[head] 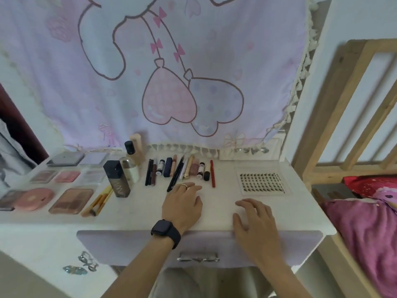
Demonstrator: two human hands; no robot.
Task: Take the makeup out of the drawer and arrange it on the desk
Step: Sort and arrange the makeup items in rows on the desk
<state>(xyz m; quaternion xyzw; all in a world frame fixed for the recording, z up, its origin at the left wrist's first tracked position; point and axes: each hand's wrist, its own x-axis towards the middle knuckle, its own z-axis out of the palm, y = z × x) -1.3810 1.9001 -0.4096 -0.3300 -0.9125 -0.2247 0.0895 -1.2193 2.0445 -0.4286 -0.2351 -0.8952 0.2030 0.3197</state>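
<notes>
The nine o'clock palette point(8, 200) was cut off. Pencils point(175, 174) lay rowed at twelve. Left hand point(182, 203) and right hand point(255, 218) rested flat, fingers released, on the tabletop point(219, 211).

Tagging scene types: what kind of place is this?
Probably a bedroom vanity corner: white desk with makeup pencils and palettes laid in rows, cartoon wall hanging behind it, wooden bed frame with pink bedding at right.

Both the left hand point(182, 206) and right hand point(255, 220) rest flat on the desk point(217, 214) beside arranged makeup point(180, 171).
</notes>
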